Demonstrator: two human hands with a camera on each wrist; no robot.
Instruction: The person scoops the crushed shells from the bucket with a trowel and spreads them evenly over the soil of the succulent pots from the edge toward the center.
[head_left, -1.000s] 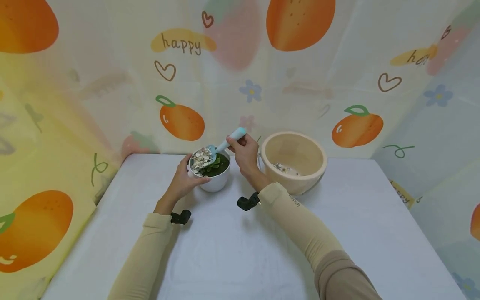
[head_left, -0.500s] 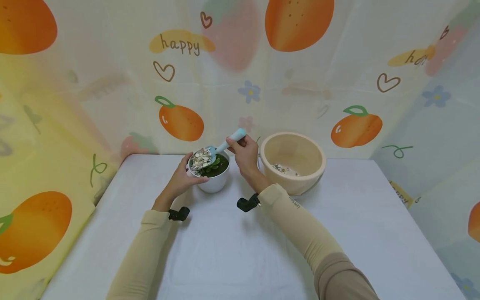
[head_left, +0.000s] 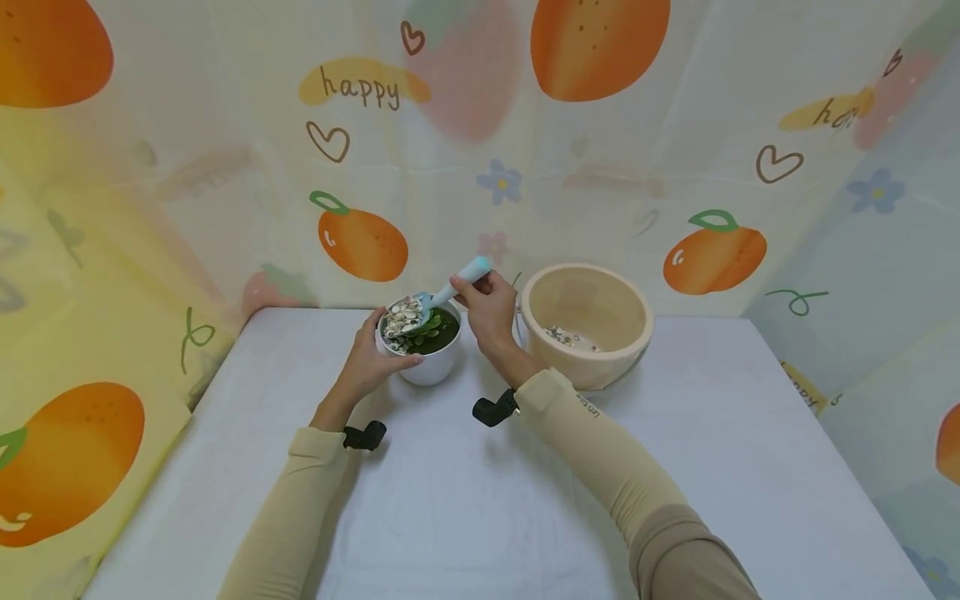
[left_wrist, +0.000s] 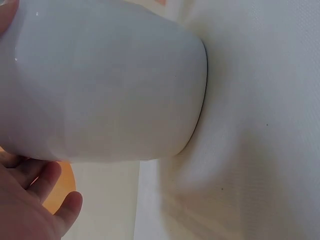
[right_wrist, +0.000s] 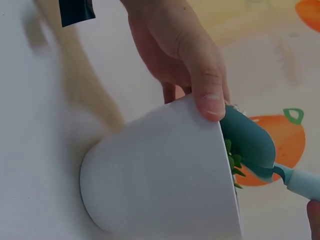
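A white flowerpot stands on the table with dark soil and a small green plant inside. My left hand grips it from the left, thumb at the near rim and fingers round the far side. In my right hand is a light blue trowel, pinched by its handle and slanting down to the left. Its scoop lies over the pot's left part, close to the rim and leaves. Pale pebbles fill the scoop and lie along the pot's left side.
Right of the pot, close to my right forearm, stands a large cream basin with some pebbles on its bottom. A white cloth covers the table. Behind hangs a fruit-printed curtain.
Both hands, the trowel and the pot stay almost in place. The trowel's scoop shows only a very slight shift over the pot, and the left wrist moves a little.
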